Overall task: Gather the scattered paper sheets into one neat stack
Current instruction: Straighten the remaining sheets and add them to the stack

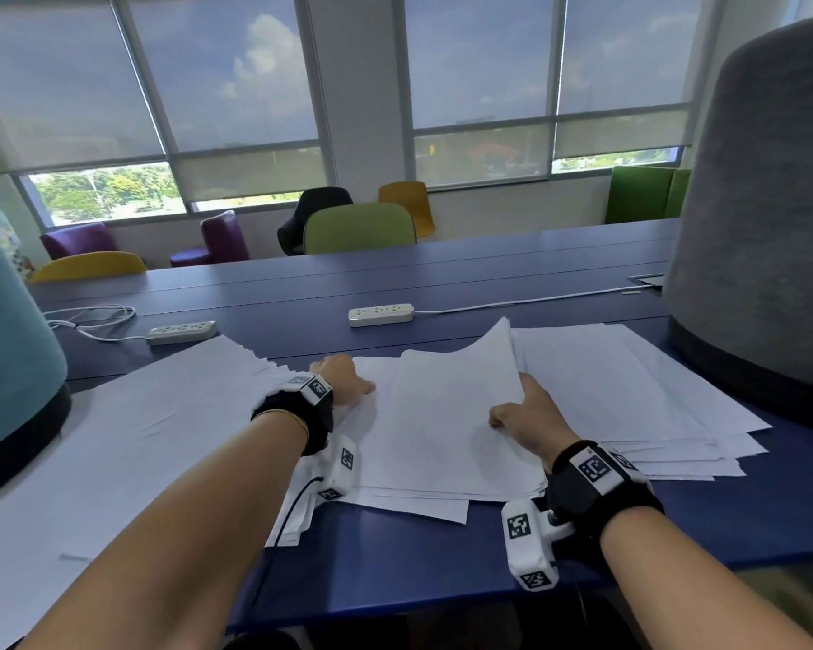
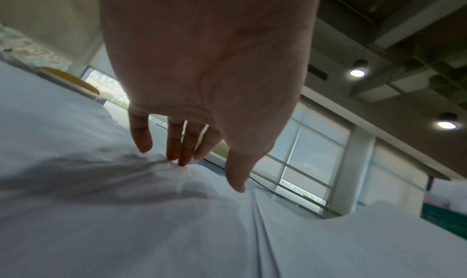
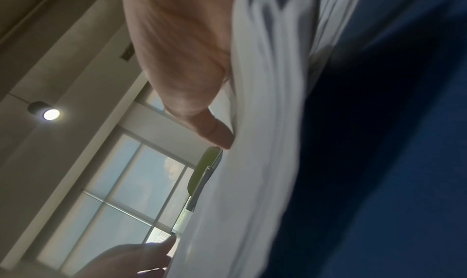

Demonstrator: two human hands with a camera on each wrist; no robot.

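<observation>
Centrally, on the blue table (image 1: 395, 551), lay the middle pile of paper sheets (image 1: 442, 433), your reference landmark for everything else. Your right hand (image 1: 526, 422) grasped this pile at its right edge: the thumb lay on top while the fingers went under the sheets, and the far right corner of the pile stood lifted off the table. The right wrist view confirmed the thumb (image 3: 215, 130) pressed against the white sheets (image 3: 252, 162), with the fingers hidden behind the paper. Your left hand (image 1: 341, 380) rested at the pile's left far edge, released and gripping nothing; in the left wrist view its straight fingertips (image 2: 182, 154) pressed down on the paper (image 2: 126, 212), which wrinkled under them. Left of the landmark pile spread a fanned layer of sheets (image 1: 151, 424), overlapping it under your left wrist. Right of the pile lay a second loose spread of sheets (image 1: 630, 391), its edges stepped and uneven, touching the landmark pile. Beyond the pile stood a white power strip (image 1: 380, 314); beyond and to the left, a second power strip (image 1: 181, 331). A grey upholstered partition (image 1: 761, 227) rose to the right of the spread.
</observation>
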